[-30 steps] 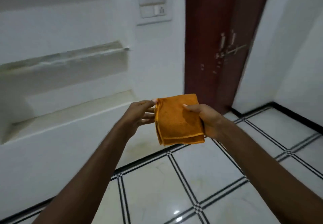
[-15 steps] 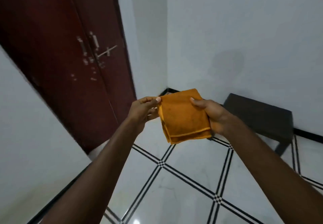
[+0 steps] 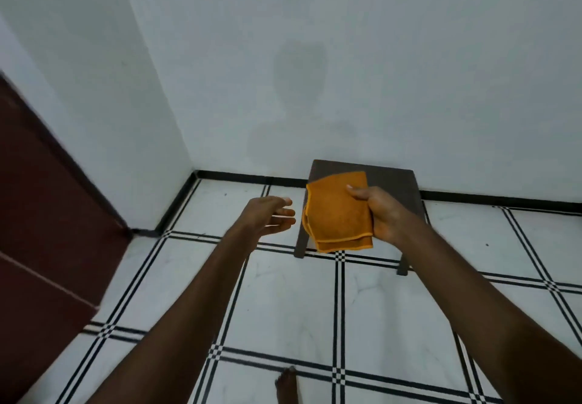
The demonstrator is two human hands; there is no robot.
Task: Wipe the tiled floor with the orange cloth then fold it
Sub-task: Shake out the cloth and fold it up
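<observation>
The orange cloth [image 3: 337, 214] is folded into a small square and held up in the air. My right hand [image 3: 382, 214] grips its right edge, thumb on the front. My left hand [image 3: 267, 216] hovers just left of the cloth, a small gap away, palm up with fingers spread and nothing in it. Below lies the tiled floor [image 3: 283, 302], white tiles with black double lines.
A dark low stool [image 3: 393, 183] stands against the white wall right behind the cloth. A dark red door [image 3: 41, 230] fills the left side. A bare foot [image 3: 286, 386] shows at the bottom edge.
My left hand has let go of the cloth's left edge and opened. The view swung right, from the door to the wall with the stool.
</observation>
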